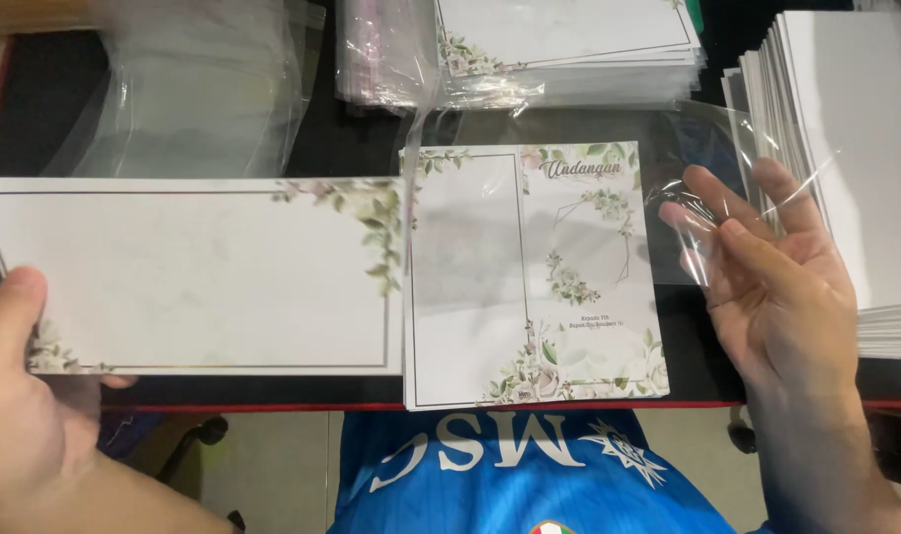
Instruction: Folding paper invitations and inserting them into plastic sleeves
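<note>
My left hand [20, 396] grips the lower left corner of a long white card [203, 272] with a thin border and floral corners, held flat over the dark table. Its right edge meets a stack of upright floral cards [530, 277] lying at the table's front edge. My right hand [777, 287] is raised to the right of that stack, fingers spread, with a clear plastic sleeve [713, 188] against the fingertips and thumb.
Bundles of clear plastic sleeves [203, 89] lie at the back left and centre. A pile of bagged floral cards [569, 49] sits at the back. A tall stack of white cards [856, 158] stands at the right. The table's red front edge [272, 407] runs below.
</note>
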